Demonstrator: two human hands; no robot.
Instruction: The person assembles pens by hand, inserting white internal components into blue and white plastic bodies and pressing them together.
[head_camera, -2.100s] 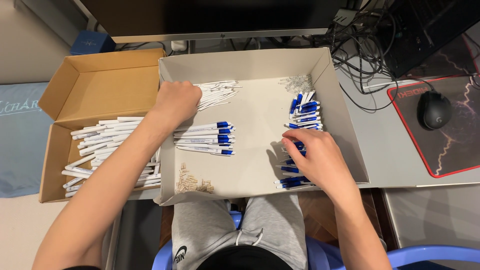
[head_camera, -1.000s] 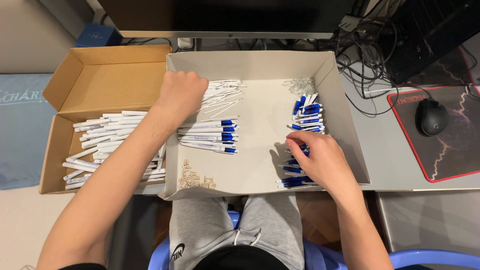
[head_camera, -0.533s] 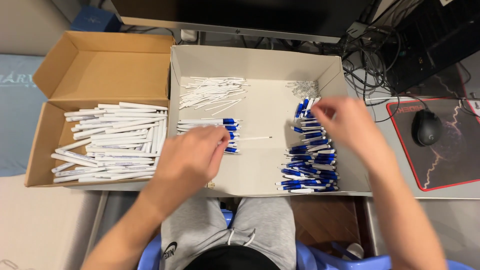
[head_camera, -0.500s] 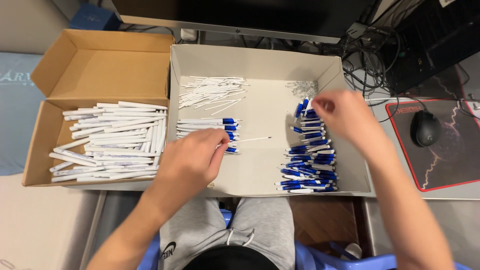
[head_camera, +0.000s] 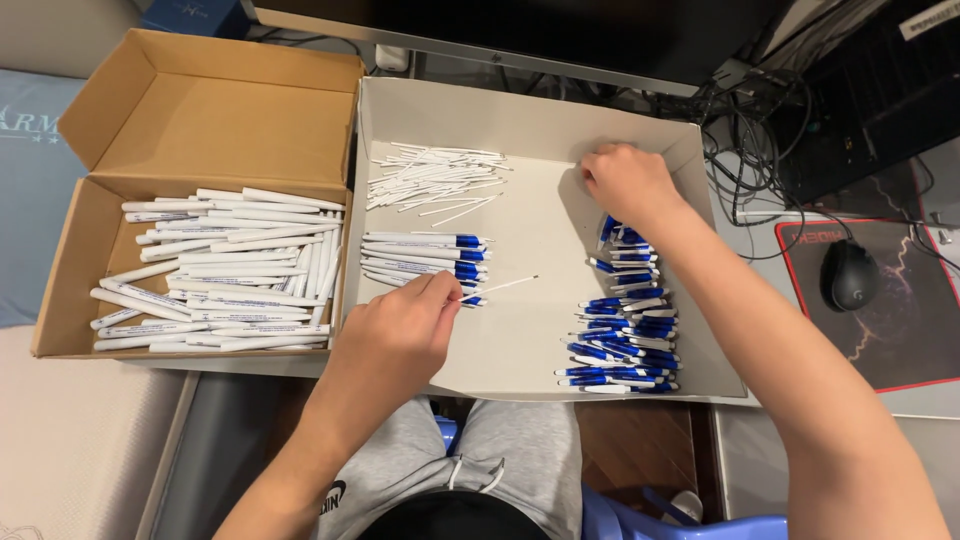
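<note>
- now, the left hand (head_camera: 395, 330) pinches a thin white refill (head_camera: 500, 287) between thumb and fingertips, fingers drawn narrow around one end; the rest of the refill sticks out to the right, above the floor of the white tray (head_camera: 530, 120).
- just beyond the knuckles lies a row of white pens with blue ends (head_camera: 425, 255), side by side, and behind them a loose heap of bare refills (head_camera: 435, 180).
- the right hand (head_camera: 625, 185) is curled, knuckles up, near the tray's far right corner, at the top of a pile of blue caps and clips (head_camera: 630, 335); i cannot tell whether its fingers hold anything.
- left of the tray, a brown cardboard box (head_camera: 215, 110) holds a stack of white pen barrels (head_camera: 230, 270).
- judged by its look, the refill is very light, thin and a little bendy, and smooth enough to slip or roll; a fingertip pinch close to one end, as here, seems to suit it, with gentle pressure so it does not bow.
- a black mouse (head_camera: 848, 275) rests on a mat well off to the right.
</note>
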